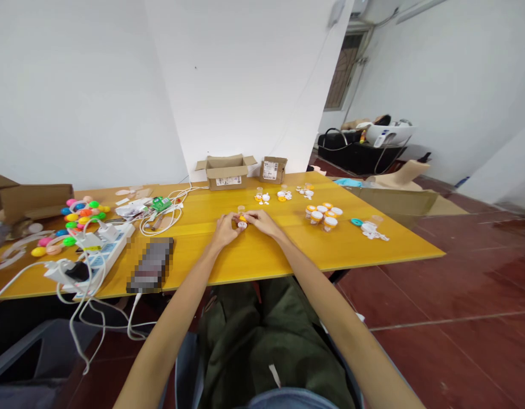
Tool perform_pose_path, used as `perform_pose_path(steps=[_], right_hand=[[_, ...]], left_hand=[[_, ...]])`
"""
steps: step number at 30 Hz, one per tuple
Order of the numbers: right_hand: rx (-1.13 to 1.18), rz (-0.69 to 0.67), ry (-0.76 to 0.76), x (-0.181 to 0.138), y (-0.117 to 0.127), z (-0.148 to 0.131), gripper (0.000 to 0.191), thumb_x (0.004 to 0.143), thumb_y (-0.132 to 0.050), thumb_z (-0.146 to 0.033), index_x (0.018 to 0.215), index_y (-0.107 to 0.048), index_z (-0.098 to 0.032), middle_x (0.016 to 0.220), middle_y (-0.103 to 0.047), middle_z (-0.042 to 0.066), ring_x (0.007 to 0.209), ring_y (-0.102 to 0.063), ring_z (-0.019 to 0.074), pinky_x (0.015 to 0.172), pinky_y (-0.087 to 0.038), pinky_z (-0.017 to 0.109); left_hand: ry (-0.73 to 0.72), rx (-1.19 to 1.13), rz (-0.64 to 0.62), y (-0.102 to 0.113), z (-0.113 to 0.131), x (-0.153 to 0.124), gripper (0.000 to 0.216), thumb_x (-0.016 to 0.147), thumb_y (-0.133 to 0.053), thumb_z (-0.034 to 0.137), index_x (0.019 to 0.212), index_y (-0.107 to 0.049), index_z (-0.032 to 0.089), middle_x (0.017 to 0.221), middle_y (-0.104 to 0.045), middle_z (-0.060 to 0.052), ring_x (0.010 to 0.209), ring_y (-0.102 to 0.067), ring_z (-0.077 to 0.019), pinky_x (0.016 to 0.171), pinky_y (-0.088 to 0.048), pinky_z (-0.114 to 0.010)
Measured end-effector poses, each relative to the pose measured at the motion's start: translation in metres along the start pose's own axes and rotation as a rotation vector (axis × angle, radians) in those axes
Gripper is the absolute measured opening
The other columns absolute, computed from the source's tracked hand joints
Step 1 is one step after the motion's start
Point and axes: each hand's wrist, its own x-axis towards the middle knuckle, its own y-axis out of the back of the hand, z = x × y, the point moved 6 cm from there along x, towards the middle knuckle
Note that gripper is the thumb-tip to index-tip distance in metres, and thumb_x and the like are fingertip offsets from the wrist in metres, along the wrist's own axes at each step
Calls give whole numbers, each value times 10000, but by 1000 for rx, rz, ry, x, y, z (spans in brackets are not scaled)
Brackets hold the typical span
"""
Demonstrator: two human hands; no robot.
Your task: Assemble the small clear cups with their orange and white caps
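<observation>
Both hands meet near the middle of the yellow tabletop (266, 258), closed on a little pot (242, 223) with an orange and white look. The left hand (225, 229) has its fingers curled against the pot's near side. The right hand (262, 221) pinches it from 3 o'clock with the fingertips.

The pot looks like thin plastic, so it is probably very light and stiff, smooth enough to slip, and more likely to roll away than to break. The body, gripped around its side with fingertips, seems the sound place to hold. The cap end would take a second pinch.

Much of the pot is covered by the fingers. I cannot tell whether its cap is on, off or partly turned, or whether anything is inside.

At 2 o'clock from the hands stands a cluster of like pots (324, 215), too small to count surely. At 1 o'clock lie loose caps and bits (262, 198), hard to make out. A cardboard box (226, 171) sits open at 12 o'clock with its inside unseen. At 8 o'clock a phone (150, 265) is blurred, beside a power strip (109, 250) under tangled cables. The tabletop's left end is cut off.
</observation>
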Motion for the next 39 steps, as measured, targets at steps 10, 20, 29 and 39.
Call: perform_pose_path(steps=[10, 20, 29, 39], right_hand=[[16, -9, 12, 0, 0, -3, 248, 853, -641, -391, 878, -786, -192, 914, -781, 29, 918, -696, 236, 857, -532, 347], [21, 18, -12, 0, 0, -4, 157, 814, -685, -298, 888, -795, -215, 919, -791, 46, 911, -716, 243, 873, -556, 381], [-33, 1, 15, -3, -4, -13, 115, 798, -703, -248, 858, -787, -199, 863, -784, 32, 836, -715, 227, 822, -555, 348], [-119, 4, 36, -5, -2, -16, 153, 775, -719, -234, 903, -791, -194, 912, -786, 38, 851, -705, 214, 817, -544, 327]], left_hand=[[4, -19, 9, -1, -4, 1, 272, 715, -755, 226, 980, -696, 236, 897, -754, -35, 998, -670, -234, 971, -498, -400], [7, -51, -11, 0, 2, 0, 241, 730, -744, 207, 964, -692, 221, 962, -756, -56, 1048, -663, -243, 976, -506, -413], [-8, -74, -5, 0, -2, 0, 230, 722, -765, 223, 940, -692, 225, 963, -761, -48, 1031, -673, -235, 962, -517, -397], [-22, -71, -8, -1, -4, 1, 206, 726, -767, 219, 916, -688, 222, 962, -760, -40, 1015, -675, -229, 955, -521, -387]])
